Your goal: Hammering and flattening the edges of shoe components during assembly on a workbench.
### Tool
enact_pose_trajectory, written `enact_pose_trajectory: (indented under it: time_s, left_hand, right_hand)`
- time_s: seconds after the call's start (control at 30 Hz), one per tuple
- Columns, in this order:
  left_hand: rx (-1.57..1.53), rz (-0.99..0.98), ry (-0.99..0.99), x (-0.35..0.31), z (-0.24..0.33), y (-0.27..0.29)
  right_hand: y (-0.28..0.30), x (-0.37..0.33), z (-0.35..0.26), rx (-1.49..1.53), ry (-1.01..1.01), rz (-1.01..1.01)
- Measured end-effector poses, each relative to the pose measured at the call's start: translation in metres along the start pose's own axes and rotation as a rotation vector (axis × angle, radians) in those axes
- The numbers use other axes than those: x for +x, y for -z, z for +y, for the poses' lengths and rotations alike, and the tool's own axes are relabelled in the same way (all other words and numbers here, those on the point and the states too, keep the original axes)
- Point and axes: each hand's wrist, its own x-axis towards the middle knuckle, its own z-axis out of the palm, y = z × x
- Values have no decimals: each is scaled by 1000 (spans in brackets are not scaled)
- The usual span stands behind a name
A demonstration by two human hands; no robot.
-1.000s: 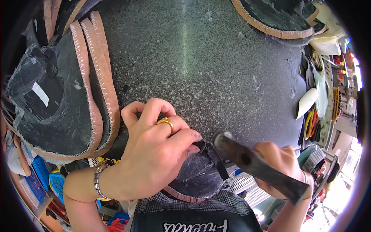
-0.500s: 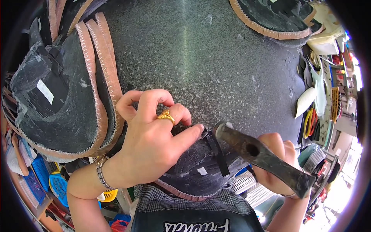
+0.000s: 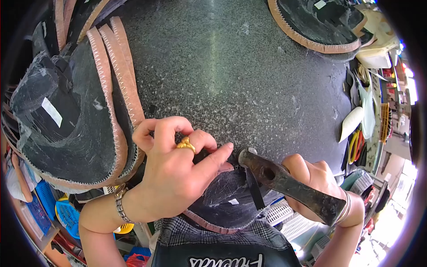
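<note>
My right hand (image 3: 316, 181) grips a hammer with a worn dark metal head (image 3: 296, 186); its handle is mostly hidden. The hammer's round face is low at the near edge of the dark work slab (image 3: 267, 89), beside my left fingertips. A black shoe upper (image 3: 226, 189) with a tan zigzag-stitched rim hangs over that edge toward my lap, a narrow black strap (image 3: 254, 189) on it. My left hand (image 3: 173, 171), wearing a gold ring and a metal wristband, is closed on the upper's far part, fingers curled and thumb pressing there.
Stacked black uppers (image 3: 80, 133) with tan stitched rims lie on the left, close to my left hand. More uppers (image 3: 316, 29) rest at the far right. Beyond the slab's right edge are scissors with yellow handles (image 3: 353, 144); blue baskets (image 3: 66, 216) sit below on the left.
The hammer and my right hand have come left and slightly down, its face now beside my left fingertips. My left hand has shifted slightly nearer to me, still on the upper.
</note>
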Motion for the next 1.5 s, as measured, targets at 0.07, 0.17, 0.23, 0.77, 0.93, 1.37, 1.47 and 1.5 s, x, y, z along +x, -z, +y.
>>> enact_pose_trajectory:
  time_s: [0.07,0.17,0.23,0.77,0.93,1.37,1.47,1.5]
  left_hand:
    - [-78,11,52,2,1,-3]
    - [-171,54,55,2,-2,-8]
    - [-170,30,61,0,-3,-6]
    - [87,45,-65,-4,6,4]
    - [-98,-29,128,-9,7,5]
    - [33,2,29,-19,17,2]
    - [-58,-3,115,-23,13,4]
    - [-152,-30,187,-25,13,5]
  right_hand:
    - [-1,-1,-1,20,9,-14]
    - [-4,-3,-1,-5,34,54]
    - [-2,1,2,31,22,40]
    - [-7,3,3,-330,126,129]
    - [8,9,-3,10,-25,-10]
    - [-17,0,2,-237,137,131]
    - [-5,4,-8,8,-90,-13]
    - [-4,5,-7,5,-85,-14]
